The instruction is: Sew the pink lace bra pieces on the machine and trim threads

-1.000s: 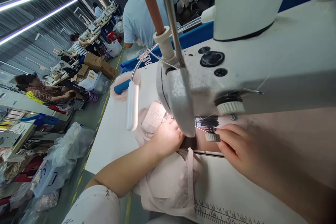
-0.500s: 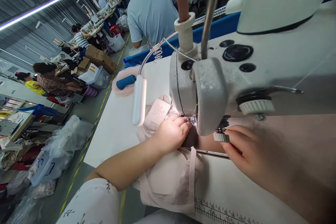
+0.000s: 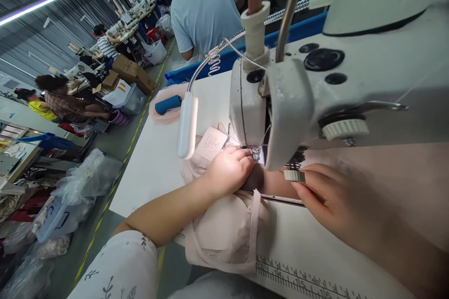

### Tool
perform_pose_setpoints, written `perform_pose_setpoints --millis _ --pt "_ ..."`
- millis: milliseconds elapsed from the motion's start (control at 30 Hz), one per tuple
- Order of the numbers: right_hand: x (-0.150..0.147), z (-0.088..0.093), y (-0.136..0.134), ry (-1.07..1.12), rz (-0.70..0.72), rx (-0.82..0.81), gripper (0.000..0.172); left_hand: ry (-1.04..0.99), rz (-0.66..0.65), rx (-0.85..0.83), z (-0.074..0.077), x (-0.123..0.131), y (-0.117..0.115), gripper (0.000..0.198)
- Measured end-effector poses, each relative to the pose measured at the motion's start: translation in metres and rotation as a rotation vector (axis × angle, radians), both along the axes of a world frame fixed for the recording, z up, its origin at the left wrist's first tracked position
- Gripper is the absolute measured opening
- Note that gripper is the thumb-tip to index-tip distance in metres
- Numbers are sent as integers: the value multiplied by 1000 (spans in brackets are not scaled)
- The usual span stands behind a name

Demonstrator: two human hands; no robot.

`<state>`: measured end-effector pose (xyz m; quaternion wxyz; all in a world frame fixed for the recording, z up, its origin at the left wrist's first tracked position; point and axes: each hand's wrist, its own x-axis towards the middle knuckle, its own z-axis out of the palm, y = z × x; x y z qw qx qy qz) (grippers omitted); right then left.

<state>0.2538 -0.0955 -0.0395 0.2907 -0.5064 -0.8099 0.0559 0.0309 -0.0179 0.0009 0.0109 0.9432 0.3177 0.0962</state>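
Observation:
My left hand (image 3: 229,170) has its fingers pressed together on pale pink fabric, close to the presser foot (image 3: 257,154) of a sewing machine (image 3: 372,84). The fabric belongs to a bra (image 3: 220,229), whose moulded cup and strap hang over the table's front edge. A tag (image 3: 211,143) lies on the fabric behind the left hand. On the machine's right side, the thumb and forefinger of my right hand (image 3: 326,196) pinch the ribbed tension knob (image 3: 294,176) below its black spring. The other right fingers are partly hidden.
A small lamp (image 3: 187,126) on a bent arm hangs over the white table (image 3: 154,159). Behind it, a blue roll (image 3: 168,104) lies on pink material. A measuring scale (image 3: 291,280) runs along the front edge. Bagged goods (image 3: 87,182) stand left; a person in blue (image 3: 206,9) sits ahead.
The view has shifted slightly, so the machine head appears farther right. Both hands keep nearly the same places beside the machine, and the bra has barely moved.

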Motion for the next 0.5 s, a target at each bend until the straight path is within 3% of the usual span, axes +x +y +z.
perform_pose_setpoints --millis 200,500 --pt "-17 12 -4 3 -70 11 27 41 -51 75 10 -1 3 34" --pt "-25 18 -1 10 -127 58 30 59 -101 104 17 -4 -2 32"
